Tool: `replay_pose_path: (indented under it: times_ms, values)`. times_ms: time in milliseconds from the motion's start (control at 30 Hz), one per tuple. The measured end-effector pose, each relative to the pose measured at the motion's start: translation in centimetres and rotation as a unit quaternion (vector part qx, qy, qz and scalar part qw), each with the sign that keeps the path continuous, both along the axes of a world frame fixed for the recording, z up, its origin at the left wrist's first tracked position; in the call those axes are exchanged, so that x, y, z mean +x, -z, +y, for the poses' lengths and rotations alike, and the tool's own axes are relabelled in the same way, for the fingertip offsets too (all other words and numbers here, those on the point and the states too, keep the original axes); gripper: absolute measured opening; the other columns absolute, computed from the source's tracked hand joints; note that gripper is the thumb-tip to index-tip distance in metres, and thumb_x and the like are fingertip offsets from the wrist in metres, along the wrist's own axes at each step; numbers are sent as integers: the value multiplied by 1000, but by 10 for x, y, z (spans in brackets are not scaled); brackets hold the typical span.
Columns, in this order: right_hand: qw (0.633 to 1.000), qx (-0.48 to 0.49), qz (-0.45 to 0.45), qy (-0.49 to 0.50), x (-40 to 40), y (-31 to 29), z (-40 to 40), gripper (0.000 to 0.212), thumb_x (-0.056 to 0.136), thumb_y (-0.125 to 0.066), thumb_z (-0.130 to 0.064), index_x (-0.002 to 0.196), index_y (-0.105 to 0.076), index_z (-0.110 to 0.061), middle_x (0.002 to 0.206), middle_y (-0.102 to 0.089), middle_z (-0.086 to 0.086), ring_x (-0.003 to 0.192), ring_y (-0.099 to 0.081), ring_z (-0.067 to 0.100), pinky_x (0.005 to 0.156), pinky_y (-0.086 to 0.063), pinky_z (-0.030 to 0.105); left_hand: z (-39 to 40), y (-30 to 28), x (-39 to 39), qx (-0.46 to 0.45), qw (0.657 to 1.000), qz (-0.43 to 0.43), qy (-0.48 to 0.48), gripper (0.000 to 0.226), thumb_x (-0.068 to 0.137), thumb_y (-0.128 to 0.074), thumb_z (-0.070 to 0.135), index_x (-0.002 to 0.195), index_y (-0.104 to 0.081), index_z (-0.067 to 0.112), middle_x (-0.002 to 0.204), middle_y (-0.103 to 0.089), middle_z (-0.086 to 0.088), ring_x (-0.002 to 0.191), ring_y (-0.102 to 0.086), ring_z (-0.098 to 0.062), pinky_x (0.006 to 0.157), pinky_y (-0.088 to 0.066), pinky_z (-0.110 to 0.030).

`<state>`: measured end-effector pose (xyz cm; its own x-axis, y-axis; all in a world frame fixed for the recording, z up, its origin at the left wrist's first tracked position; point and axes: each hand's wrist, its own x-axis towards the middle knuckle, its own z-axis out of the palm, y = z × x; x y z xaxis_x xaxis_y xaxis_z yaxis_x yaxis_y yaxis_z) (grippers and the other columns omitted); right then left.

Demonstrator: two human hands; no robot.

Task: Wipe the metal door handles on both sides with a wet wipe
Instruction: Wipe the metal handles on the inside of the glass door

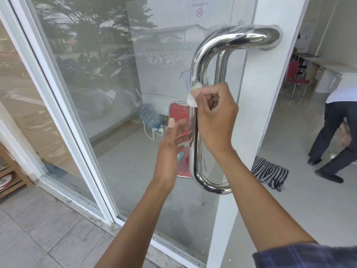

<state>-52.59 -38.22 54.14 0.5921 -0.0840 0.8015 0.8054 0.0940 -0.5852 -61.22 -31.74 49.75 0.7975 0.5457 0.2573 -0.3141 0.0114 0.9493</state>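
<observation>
A polished metal door handle [199, 60] curves in a tall U on the white frame of a glass door [123, 78]. My right hand [216, 117] grips the upright bar near its middle, fingers curled round it, with a white wet wipe [193, 97] pressed between fingers and metal. My left hand [172, 146] sits lower and to the left, fingers straight and flat against the glass beside the bar, holding nothing. A second handle [222, 66] on the far side shows through the glass behind the first.
The door stands open; its white edge [257, 113] runs down the middle. A person in dark trousers [332, 140] bends at the right. A striped cloth [270, 173] lies on the floor. Red chairs [295, 78] stand inside. A wooden shelf [11, 175] sits at the left.
</observation>
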Motion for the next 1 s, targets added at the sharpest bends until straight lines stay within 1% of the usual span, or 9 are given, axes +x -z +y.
replay_pose_path:
  times_ms: [167,300,467,533,633,733,867,967,1000]
  values:
    - [998,13,50,-34,-10,22,1,14,96,-65,-10,87,-55,-15,78,-57,-10,71,-54,9,69,-45,24,-7,5,-3,18,1000,7,-17,54,94,-24,64,111,-69,38,112,-73,19,109,-65,0,105,-43,-34]
    - [998,5,48,-37,-8,20,-1,13,97,-62,-7,89,-53,-14,81,-58,-10,74,-56,7,71,-44,20,-11,3,-5,12,1000,2,5,47,102,-23,52,110,-67,36,104,-73,25,105,-65,5,84,-51,-9]
    - [1000,25,-14,-2,1,-6,5,12,96,-63,-13,89,-54,-17,78,-58,-16,70,-56,-1,68,-45,16,-14,1,-7,1,1000,-6,7,47,104,-23,47,109,-66,32,98,-74,24,99,-66,7,78,-50,-6]
    - [1000,13,-17,6,-2,13,4,12,95,-64,-11,89,-55,-16,78,-58,-11,70,-54,1,67,-47,22,-16,2,-7,-2,1000,-11,-7,47,104,-23,48,112,-66,32,102,-73,24,102,-66,5,86,-51,-11]
    - [999,-27,-30,21,-8,53,1,12,94,-65,-5,84,-59,-9,82,-58,1,71,-55,21,64,-47,42,-25,6,-10,24,997,-48,-60,46,105,-27,49,122,-65,30,115,-69,16,111,-62,2,88,-46,-8]
    - [995,-56,-64,48,-10,73,0,11,92,-68,1,84,-63,-4,83,-57,-3,75,-54,24,65,-46,47,-40,7,-13,77,987,-90,-109,43,104,-31,46,123,-64,27,121,-65,13,117,-57,4,93,-39,-6]
    - [998,-38,-44,32,-12,77,-2,25,95,-65,2,101,-62,-21,93,-64,-9,86,-60,19,72,-48,47,-55,8,-17,64,995,-51,-61,57,98,-25,60,135,-60,34,128,-68,9,126,-57,-1,108,-44,-27]
    - [1000,-11,-4,-2,-18,76,-1,41,99,-58,1,106,-56,-39,98,-67,-11,91,-65,23,76,-50,48,-61,9,-19,69,997,-24,-27,54,95,-18,67,133,-53,50,123,-61,37,123,-46,20,103,-35,-6]
    - [1000,1,12,-14,-19,77,-2,39,101,-56,2,106,-56,-37,98,-66,-9,91,-66,24,75,-50,49,-62,10,-18,66,998,-13,-20,58,93,-17,68,138,-48,50,129,-56,39,127,-41,22,108,-31,-7]
